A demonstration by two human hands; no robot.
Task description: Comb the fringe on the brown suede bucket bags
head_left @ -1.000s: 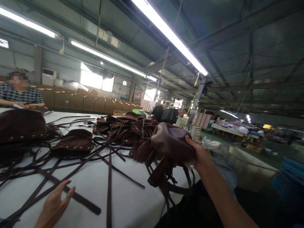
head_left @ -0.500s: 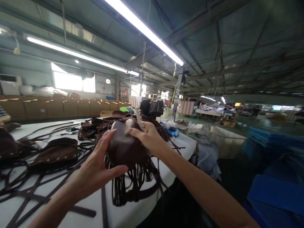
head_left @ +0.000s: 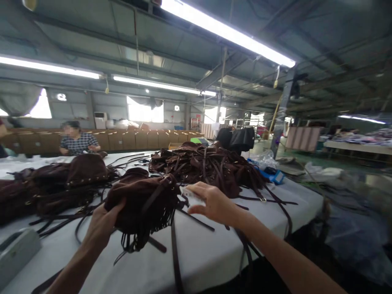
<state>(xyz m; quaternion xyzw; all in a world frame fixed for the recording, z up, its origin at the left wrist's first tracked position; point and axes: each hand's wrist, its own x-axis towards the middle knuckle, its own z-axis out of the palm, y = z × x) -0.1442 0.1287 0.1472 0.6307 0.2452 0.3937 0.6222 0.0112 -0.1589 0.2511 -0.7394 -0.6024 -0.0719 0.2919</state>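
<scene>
My left hand (head_left: 102, 222) grips a dark brown fringed bag (head_left: 143, 204) from its lower left and holds it just above the white table (head_left: 214, 253). The bag's fringe and a strap hang down over the cloth. My right hand (head_left: 214, 202) is to the right of the bag, fingers pinched on a small white comb (head_left: 191, 195) whose end touches the bag's right side.
A heap of brown bags and straps (head_left: 208, 165) lies behind my hands, another pile (head_left: 58, 183) at the left. Loose straps cross the table. A grey device (head_left: 16, 255) sits at the near left. A person in a checked shirt (head_left: 78, 141) sits at the far side. Blue object (head_left: 275, 175) at right.
The bag has come down from in front of me toward the table, and my left hand now grips it from below. My right hand has let go of the bag and holds only the comb.
</scene>
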